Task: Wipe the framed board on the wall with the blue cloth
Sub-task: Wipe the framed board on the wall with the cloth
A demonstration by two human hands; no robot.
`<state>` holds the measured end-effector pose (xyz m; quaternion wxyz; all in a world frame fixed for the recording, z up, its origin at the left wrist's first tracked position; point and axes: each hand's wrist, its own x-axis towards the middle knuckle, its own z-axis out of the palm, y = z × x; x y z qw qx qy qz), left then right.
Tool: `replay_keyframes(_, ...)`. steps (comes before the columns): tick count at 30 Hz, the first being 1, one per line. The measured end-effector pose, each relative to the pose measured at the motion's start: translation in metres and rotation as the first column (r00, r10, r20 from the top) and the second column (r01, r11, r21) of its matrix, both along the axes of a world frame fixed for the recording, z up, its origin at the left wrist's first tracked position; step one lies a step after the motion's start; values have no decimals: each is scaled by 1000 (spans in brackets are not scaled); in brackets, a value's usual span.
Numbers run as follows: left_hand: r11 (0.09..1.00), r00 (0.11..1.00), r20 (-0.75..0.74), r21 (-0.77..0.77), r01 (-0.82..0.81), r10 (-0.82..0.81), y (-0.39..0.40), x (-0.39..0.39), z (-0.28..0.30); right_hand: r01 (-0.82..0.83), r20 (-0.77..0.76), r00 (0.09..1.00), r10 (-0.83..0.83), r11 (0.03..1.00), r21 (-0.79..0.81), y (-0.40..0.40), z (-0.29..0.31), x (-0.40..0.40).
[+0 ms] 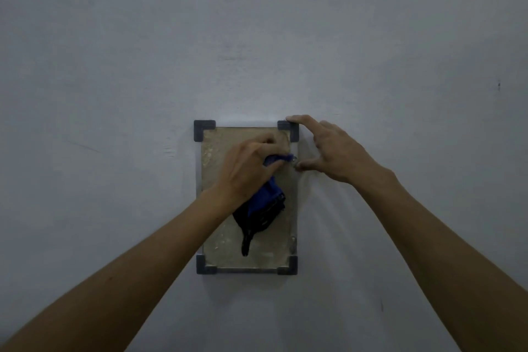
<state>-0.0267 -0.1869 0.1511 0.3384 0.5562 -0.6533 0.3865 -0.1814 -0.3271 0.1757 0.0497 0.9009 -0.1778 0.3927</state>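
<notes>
Against the wall, the left hand grips the bunched blue cloth on the upper face of the framed board — soft, limp fabric, probably best held wadded — while the right hand steadies the frame's right edge, fingertip and thumb touching it. Dim light obscures the board's surface, and the left fingertips are hidden in the cloth.

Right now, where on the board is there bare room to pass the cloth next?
Free: the left strip of the framed board below its top-left corner, and the bottom band beside the cloth's dark tail. Crowded: the upper right, where the left hand grips the blue cloth and the right hand steadies the frame's edge.
</notes>
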Motion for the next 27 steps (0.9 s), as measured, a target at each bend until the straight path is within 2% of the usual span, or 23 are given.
replay_keyframes(4, 977, 994, 109, 214, 8, -32, 5, 3, -34, -11, -6, 1000, 11, 1000, -7, 1, 0, -1)
replay_keyframes(7, 974, 985, 172, 225, -31, -8, 6, 2, -42, -19, 0, 1000, 19, 1000, -1, 3, -1, -3)
replay_keyframes(9, 990, 994, 108, 129, -50, 36, 3, -1, -42, -16, 0, 1000, 16, 1000, -2, 4, -2, -2)
replay_keyframes(12, 998, 988, -147, -41, -51, 45, -5, -6, -41, -20, -5, 1000, 20, 1000, -2, 5, -3, -2)
replay_keyframes(14, 997, 975, -220, -75, -36, 19, -8, -11, -46, -18, -5, 1000, 18, 1000, -2, 5, -4, -1)
replay_keyframes(16, 1000, 986, -165, -5, -1, 0, -6, -13, -58, -18, -3, 1000, 18, 1000, -3, 5, -4, 0)
replay_keyframes(18, 995, 999, -40, 102, -11, 15, -2, -14, -70, -21, 0, 1000, 21, 1000, 3, 5, -4, 0)
replay_keyframes(20, 993, 998, 30, 107, -59, 56, 2, -13, -76, -20, 5, 1000, 20, 1000, 10, 5, -4, 0)
replay_keyframes(22, 996, 995, -48, 11, -90, 91, 1, -13, -76, -16, 6, 1000, 16, 1000, 15, 6, -4, -1)
replay_keyframes(24, 986, 965, -239, -102, -132, 105, -2, -14, -75, -17, 8, 1000, 17, 1000, 21, 8, -5, -1)
replay_keyframes(27, 966, 855, -517, -202, -160, 33, -12, -28, -82, -23, 14, 1000, 22, 999, 25, 10, -6, -2)
